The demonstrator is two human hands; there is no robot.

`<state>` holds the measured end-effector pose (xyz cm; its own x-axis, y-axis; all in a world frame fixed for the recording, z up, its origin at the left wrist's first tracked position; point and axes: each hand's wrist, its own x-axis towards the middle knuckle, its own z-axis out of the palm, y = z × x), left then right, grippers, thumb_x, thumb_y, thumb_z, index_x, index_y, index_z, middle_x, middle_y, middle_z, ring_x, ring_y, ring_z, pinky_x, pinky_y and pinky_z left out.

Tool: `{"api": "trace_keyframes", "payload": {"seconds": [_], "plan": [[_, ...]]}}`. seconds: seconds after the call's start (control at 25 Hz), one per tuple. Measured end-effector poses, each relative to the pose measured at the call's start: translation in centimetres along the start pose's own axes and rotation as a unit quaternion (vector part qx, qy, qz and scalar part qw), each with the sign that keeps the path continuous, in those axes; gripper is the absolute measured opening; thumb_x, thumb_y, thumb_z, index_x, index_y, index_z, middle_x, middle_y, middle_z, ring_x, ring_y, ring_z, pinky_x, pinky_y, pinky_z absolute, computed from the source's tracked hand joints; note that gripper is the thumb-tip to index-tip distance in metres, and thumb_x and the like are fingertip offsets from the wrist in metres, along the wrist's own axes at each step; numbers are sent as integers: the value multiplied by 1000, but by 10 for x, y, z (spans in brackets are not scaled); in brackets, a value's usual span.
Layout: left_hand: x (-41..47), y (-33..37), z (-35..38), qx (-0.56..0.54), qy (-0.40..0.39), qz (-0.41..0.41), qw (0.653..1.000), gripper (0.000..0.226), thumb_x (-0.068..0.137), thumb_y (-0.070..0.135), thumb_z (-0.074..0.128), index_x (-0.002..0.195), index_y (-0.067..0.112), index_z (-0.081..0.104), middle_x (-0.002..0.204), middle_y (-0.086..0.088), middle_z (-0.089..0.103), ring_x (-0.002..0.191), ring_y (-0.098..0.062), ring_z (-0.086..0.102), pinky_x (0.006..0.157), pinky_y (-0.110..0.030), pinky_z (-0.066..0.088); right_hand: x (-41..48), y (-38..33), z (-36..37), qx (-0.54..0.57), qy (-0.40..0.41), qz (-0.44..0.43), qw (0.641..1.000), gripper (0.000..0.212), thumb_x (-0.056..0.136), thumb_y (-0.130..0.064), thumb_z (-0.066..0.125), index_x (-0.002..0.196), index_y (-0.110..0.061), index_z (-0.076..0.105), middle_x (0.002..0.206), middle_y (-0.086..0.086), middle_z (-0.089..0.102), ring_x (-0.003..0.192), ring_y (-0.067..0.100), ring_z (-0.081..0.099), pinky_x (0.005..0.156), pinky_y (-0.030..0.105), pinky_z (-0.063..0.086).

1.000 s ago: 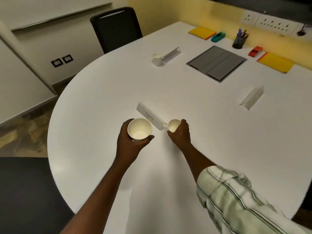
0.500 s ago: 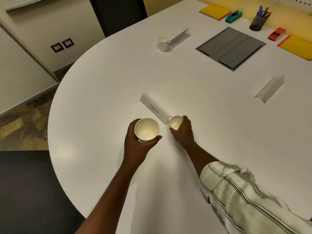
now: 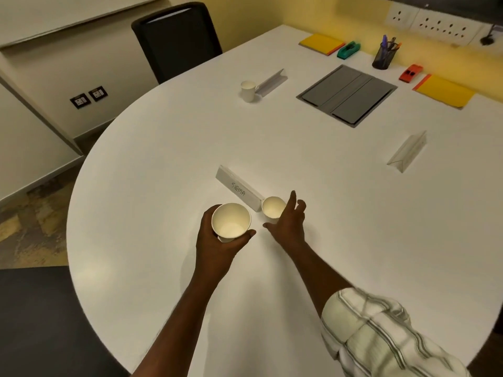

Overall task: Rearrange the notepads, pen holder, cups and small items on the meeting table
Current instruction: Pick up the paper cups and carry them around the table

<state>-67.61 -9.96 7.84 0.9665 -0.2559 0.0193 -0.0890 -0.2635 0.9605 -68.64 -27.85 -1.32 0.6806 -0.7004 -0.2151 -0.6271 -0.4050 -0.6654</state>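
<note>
My left hand [image 3: 217,240] grips a white paper cup [image 3: 230,221] held above the white table [image 3: 163,159]. A second, smaller-looking paper cup [image 3: 272,206] stands on the table at the near end of the "SIGMA" name card [image 3: 239,189]. My right hand [image 3: 290,221] is beside this cup with fingers spread and straight, no longer wrapped round it. A third cup [image 3: 248,90] stands far off beside another name card [image 3: 272,81]. At the back lie two yellow notepads [image 3: 321,43] [image 3: 443,91] and a black pen holder [image 3: 383,57].
A grey cable hatch [image 3: 345,95] is set into the table. A clear name card [image 3: 407,151] stands at right. A green tape dispenser [image 3: 349,49] and a red stapler [image 3: 411,72] lie at the back. A black chair [image 3: 177,39] stands behind the table.
My right hand has let go of the cup next to the name card and opened its fingers. The left hand still holds its cup in about the same place.
</note>
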Motion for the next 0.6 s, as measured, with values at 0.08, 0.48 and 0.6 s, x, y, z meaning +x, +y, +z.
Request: {"api": "trace_keyframes", "payload": {"seconds": [0.08,0.48,0.6], "plan": [[-4,9,1,-11,-15,13,1000,69,55,31,90,113,31,52,110,18,59,102,7,54,78,-6,44,-23,-6,-11,4,25,-21,999,108,74,-21,80,150,-15,3,150,13,12,136,33,27,104,45,40],[-56,54,-17,-68,-139,65,986,68,50,30,91,109,33,57,105,18,63,96,13,55,68,-1,42,-159,-41,-98,135,-13,-151,979,83,78,-11,68,145,-23,21,133,1,44,124,18,45,95,23,40],[-79,58,-24,-86,-188,74,976,68,53,25,91,112,28,57,106,15,64,94,12,56,67,0,42,-209,-41,-115,155,-43,-167,973,84,77,-11,67,145,-28,20,131,-3,47,123,12,47,99,30,46]]}}
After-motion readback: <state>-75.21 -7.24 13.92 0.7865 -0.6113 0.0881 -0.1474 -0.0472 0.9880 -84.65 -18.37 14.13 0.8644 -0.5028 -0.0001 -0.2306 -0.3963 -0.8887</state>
